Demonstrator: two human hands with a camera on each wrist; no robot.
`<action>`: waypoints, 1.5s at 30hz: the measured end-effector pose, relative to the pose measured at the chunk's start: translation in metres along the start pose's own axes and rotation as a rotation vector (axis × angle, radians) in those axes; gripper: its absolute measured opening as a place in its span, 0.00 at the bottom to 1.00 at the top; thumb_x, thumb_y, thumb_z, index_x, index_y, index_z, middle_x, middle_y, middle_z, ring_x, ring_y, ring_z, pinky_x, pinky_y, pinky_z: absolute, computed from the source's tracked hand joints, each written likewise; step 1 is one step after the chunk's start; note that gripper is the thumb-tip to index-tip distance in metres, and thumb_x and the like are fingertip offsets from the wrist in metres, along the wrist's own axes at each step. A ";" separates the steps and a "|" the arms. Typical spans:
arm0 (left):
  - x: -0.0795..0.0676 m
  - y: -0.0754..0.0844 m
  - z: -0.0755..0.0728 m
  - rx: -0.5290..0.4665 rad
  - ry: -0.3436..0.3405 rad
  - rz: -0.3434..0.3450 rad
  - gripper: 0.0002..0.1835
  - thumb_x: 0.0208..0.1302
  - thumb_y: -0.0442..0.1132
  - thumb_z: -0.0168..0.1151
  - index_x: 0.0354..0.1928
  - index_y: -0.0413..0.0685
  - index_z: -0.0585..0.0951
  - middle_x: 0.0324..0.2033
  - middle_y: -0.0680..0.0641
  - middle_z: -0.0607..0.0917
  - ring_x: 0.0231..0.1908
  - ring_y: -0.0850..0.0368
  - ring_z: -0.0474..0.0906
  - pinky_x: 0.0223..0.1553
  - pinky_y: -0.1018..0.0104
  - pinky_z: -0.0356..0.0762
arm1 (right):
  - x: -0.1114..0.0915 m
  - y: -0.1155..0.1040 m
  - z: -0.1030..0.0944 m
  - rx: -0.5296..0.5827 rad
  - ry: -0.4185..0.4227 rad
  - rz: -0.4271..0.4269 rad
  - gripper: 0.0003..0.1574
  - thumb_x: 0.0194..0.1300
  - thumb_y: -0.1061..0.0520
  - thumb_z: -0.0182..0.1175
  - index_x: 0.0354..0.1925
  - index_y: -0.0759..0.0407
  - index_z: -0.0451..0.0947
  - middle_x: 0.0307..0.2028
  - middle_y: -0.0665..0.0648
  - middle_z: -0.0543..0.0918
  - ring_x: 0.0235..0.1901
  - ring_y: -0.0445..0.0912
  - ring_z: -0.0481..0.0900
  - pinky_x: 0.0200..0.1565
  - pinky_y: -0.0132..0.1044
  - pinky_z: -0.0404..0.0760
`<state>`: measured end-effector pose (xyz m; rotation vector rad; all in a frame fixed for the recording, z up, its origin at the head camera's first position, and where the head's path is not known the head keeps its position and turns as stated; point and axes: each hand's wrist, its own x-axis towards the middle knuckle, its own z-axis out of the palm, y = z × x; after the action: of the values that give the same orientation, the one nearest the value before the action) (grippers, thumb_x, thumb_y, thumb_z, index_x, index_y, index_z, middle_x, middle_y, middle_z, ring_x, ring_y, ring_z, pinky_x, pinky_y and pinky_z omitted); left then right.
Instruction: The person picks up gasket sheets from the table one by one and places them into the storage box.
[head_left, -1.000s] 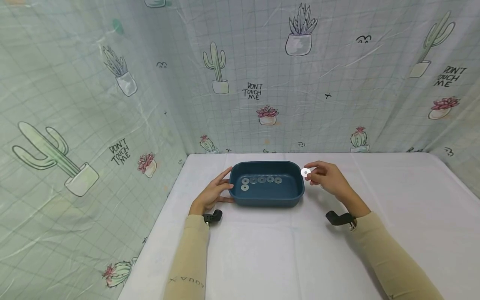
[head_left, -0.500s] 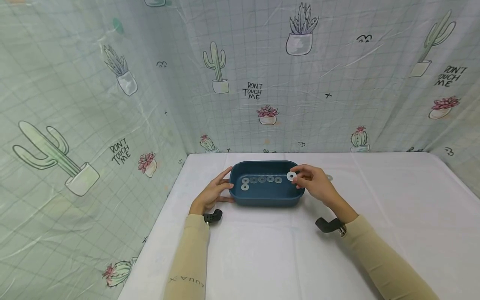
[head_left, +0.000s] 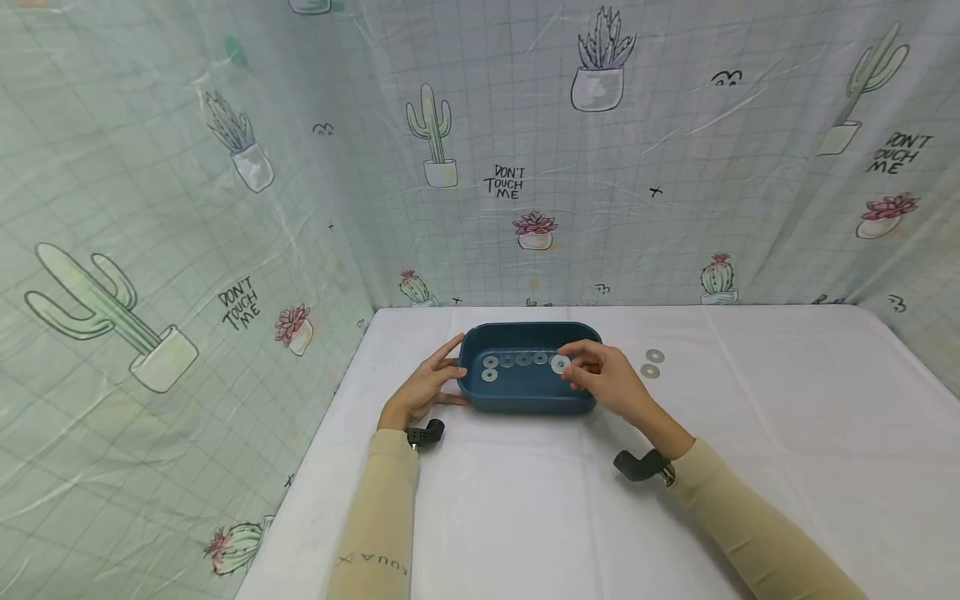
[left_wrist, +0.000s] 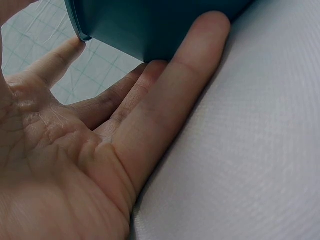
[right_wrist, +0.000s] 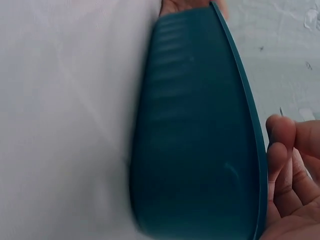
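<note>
A dark teal rectangular tub point(head_left: 525, 403) stands on the white table. My left hand point(head_left: 423, 385) rests against its left end, and the left wrist view shows straight, spread fingers point(left_wrist: 150, 115) touching the outer wall. Over the right part of the tub, my right hand point(head_left: 603, 379) pinches a flat metal washer point(head_left: 560, 364) between thumb and fingertips. Inside, several washers point(head_left: 524, 359) lie in a row along the back, with one more washer point(head_left: 490, 376) in front at the left. In the right wrist view, the tub wall point(right_wrist: 195, 125) stands beside the curled fingers point(right_wrist: 282, 132).
Two loose washers point(head_left: 652, 363) lie on the white tabletop point(head_left: 525, 500) to the right of the tub. A cactus-print cloth point(head_left: 480, 125) hangs behind the table and along its left side.
My right hand has carried the washer left, from beside the tub's right rim to over its inside. The two washers on the table have come into sight. The left hand stays in place.
</note>
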<state>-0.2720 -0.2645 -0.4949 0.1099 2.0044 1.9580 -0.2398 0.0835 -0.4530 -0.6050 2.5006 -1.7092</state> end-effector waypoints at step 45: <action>0.001 -0.002 -0.001 0.014 -0.013 0.005 0.39 0.73 0.37 0.59 0.78 0.79 0.59 0.75 0.38 0.62 0.70 0.36 0.67 0.51 0.38 0.85 | 0.079 -0.009 0.075 0.167 -0.027 0.206 0.17 0.71 0.64 0.61 0.57 0.60 0.81 0.40 0.67 0.89 0.27 0.49 0.80 0.32 0.39 0.84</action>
<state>-0.2725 -0.2651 -0.4967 0.1310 2.0119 1.9412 -0.2906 -0.0133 -0.4607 -0.3412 2.2794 -1.7931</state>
